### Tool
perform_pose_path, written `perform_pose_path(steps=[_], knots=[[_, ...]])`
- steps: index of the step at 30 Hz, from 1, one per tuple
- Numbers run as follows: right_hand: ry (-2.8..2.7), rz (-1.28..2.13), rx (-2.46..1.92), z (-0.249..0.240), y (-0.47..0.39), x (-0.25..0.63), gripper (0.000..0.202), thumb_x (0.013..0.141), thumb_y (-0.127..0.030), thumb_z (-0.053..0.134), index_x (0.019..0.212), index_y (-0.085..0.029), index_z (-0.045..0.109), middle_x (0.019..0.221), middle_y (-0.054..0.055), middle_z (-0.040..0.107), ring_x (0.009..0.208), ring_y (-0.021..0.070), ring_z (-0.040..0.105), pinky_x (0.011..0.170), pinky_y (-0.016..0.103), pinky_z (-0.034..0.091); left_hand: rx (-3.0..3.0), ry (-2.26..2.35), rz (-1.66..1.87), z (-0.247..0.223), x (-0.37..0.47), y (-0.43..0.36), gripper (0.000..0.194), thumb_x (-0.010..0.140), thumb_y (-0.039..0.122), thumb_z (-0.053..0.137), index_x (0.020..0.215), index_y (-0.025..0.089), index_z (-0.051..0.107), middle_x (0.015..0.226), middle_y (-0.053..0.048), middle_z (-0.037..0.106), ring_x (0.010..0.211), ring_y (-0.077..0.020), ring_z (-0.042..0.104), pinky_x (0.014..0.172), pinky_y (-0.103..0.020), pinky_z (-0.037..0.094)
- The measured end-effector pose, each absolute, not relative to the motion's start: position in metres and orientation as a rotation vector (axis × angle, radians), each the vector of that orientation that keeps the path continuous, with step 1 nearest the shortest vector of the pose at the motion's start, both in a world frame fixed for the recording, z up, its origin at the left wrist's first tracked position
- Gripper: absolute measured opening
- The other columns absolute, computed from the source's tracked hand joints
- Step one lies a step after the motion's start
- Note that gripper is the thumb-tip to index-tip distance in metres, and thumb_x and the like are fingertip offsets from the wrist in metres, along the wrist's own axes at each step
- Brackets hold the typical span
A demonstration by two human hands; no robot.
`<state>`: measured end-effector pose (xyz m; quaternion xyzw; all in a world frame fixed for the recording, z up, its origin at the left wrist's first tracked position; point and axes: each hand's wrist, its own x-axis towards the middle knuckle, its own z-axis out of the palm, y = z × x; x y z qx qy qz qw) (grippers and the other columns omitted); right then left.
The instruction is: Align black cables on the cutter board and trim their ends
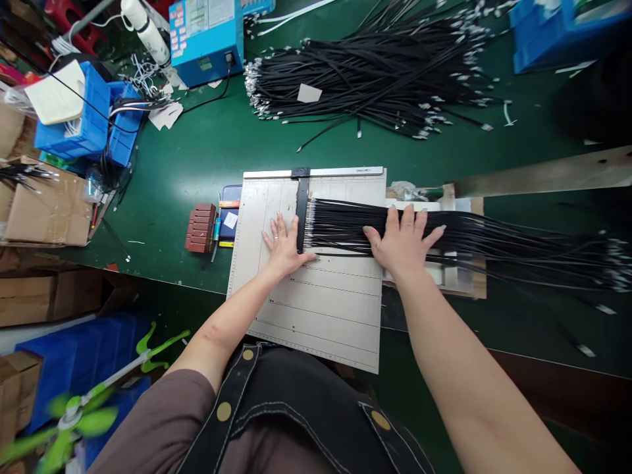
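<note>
A paper cutter board [326, 309] with printed guide lines lies on the green table, a black stop bar [302, 204] crossing it near the top. Black cables [340, 224] are laid side by side across the board, their silvery ends lined up along that bar. My left hand [284, 249] rests at the bar's left side, fingers spread, thumb reaching toward the cable ends. Flat on top of the cables lies my right hand [405, 243], its fingers apart. To the right, the cables run past the board over a pale support and fan out.
A large heap of black cables [355, 72] lies at the back. The cutter's long blade arm [548, 172] stretches out to the right. Left of the board sit a brown ridged block [200, 228] and blue bins [74, 125]. A blue machine [207, 43] stands behind; a green fan [72, 418] is lower left.
</note>
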<state>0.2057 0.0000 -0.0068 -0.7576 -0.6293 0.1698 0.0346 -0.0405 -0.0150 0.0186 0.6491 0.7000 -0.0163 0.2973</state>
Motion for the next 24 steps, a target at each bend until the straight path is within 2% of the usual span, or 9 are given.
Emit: perform_pose_path(steps=[5,11,14,19,21,24], knots=[[-1.932,0.566,-2.333,-0.001,0.0,0.204,0.08,0.098,-0.06,0.018,0.156,-0.007,0.03,0.164,0.025,0.019,0.151,0.0423,0.009,0.114,0.073,0.005,1.647,1.934,-0.022,0.016,-0.032,-0.01,0.106,0.077,0.056,0.073,0.161,0.031,0.013,0.171,-0.011,-0.009,0.156,-0.0324,-0.008,0.122,-0.059,-0.002],[-1.929,0.572,-2.343,0.002,-0.002,0.201,0.084,0.099,-0.063,0.016,0.157,-0.004,0.028,0.165,0.025,0.015,0.151,0.0413,0.006,0.116,0.071,0.002,1.656,1.915,-0.017,0.017,-0.037,-0.008,0.098,0.082,0.051,0.069,0.16,0.027,0.017,0.17,-0.014,-0.008,0.157,-0.0334,-0.006,0.122,-0.06,-0.002],[-1.93,0.535,-2.33,0.002,-0.004,0.198,0.081,0.1,-0.06,0.017,0.156,-0.003,0.028,0.164,0.025,0.016,0.151,0.0398,0.005,0.116,0.071,0.001,1.681,1.892,-0.057,0.017,-0.044,-0.007,0.102,0.078,0.05,0.072,0.161,0.027,0.016,0.17,-0.015,-0.01,0.156,-0.036,-0.004,0.122,-0.061,0.002],[-1.92,0.497,-2.329,-0.001,-0.004,0.197,0.078,0.1,-0.058,0.021,0.156,-0.003,0.029,0.164,0.026,0.017,0.151,0.039,0.005,0.116,0.071,0.0,1.862,1.848,-0.063,0.021,-0.036,0.001,0.108,0.078,0.062,0.069,0.162,0.027,0.012,0.17,-0.016,-0.006,0.155,-0.0421,-0.003,0.119,-0.068,0.008],[-1.922,0.471,-2.332,-0.004,-0.004,0.197,0.078,0.1,-0.058,0.021,0.155,-0.003,0.03,0.164,0.025,0.018,0.151,0.0396,0.006,0.116,0.072,0.002,2.1,1.732,-0.041,0.022,-0.02,0.007,0.106,0.08,0.069,0.064,0.162,0.022,0.016,0.17,-0.017,0.0,0.155,-0.043,-0.002,0.119,-0.069,0.005],[-1.953,0.407,-2.352,-0.008,-0.004,0.199,0.076,0.1,-0.057,0.023,0.155,-0.005,0.031,0.163,0.025,0.02,0.151,0.0399,0.01,0.114,0.073,0.007,2.412,1.557,-0.025,0.019,0.008,0.018,0.104,0.082,0.075,0.056,0.16,0.013,0.025,0.169,-0.018,0.01,0.155,-0.0412,0.001,0.122,-0.064,-0.001]])
